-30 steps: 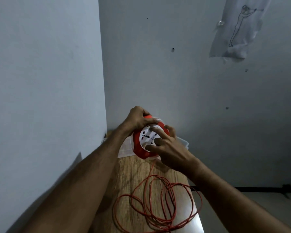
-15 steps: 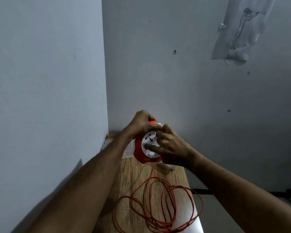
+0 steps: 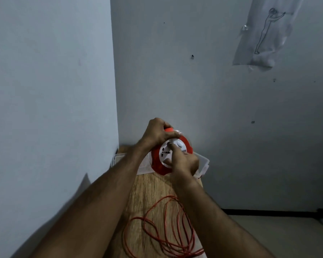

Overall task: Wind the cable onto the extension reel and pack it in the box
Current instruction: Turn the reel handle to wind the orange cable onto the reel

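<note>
Up at the far end of the worktop [image 3: 153, 190], my left hand [image 3: 158, 133] grips the top rim of the reel [image 3: 157, 164], fingers curled round it to steady it, I'd say. Right hand [image 3: 185, 162] curled on the white socket face, likely cranking; exact hold unclear. Cable [image 3: 164, 231] lies mostly unwound, loose red loops on the near worktop. Box [image 3: 203, 162], clear plastic, sits just behind the reel by the wall; contents hidden by my hands.
</note>
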